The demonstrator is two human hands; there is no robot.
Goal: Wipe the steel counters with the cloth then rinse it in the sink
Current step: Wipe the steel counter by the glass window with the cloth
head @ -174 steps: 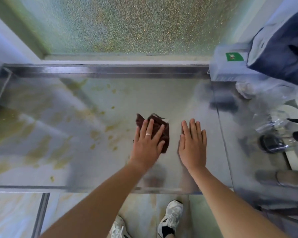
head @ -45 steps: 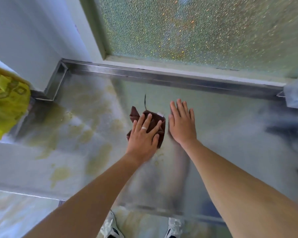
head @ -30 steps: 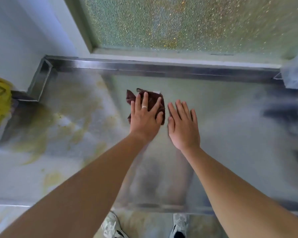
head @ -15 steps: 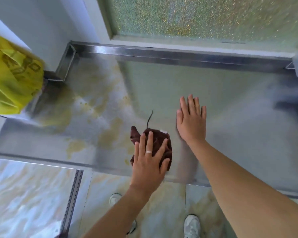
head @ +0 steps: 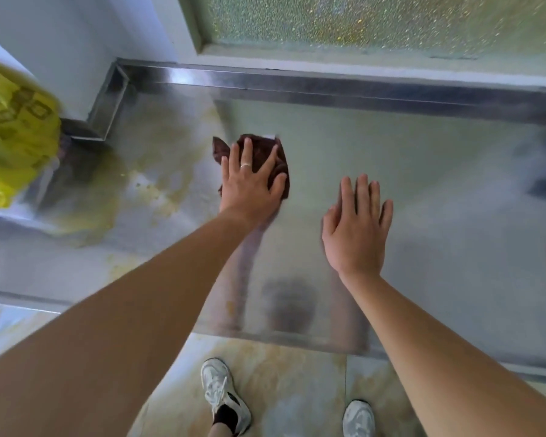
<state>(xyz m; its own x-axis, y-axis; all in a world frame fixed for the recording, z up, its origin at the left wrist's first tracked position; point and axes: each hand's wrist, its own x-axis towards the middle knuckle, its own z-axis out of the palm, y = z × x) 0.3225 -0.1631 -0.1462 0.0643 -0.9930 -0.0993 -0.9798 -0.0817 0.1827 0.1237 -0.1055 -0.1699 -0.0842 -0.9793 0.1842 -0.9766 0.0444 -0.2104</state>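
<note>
Left hand (head: 251, 187) flat on the brown cloth (head: 259, 152), fingers (head: 246, 152) straight and fanned apart, pressing it down onto the steel tabletop (head: 423, 190). There's a ring on one of those fingers. The cloth is bunched under the palm, with a dark corner poking out to the left of the hand and a pale tag showing at its far edge, on the side toward the raised steel back lip (head: 328, 86). Just to the right of the cloth, the right hand (head: 355, 228) is held palm-down over the bare steel, fingers (head: 361, 197) straight and close together, thumb out to the side, holding nothing; whether the palm is actually touching the metal, I can't tell from here. Left of the cloth the tabletop is smeared with yellowish stains (head: 152, 190), thickest toward the corner where the steel lip turns. Further left of those, a yellow plastic bag (head: 13, 134) sits at the end of the tabletop. Beyond the cloth, above the back lip, a frosted window pane (head: 375, 20). On the near side of the cloth, past the tabletop's front edge, two white sneakers (head: 223, 395) stand on a tiled floor (head: 284, 373).
</note>
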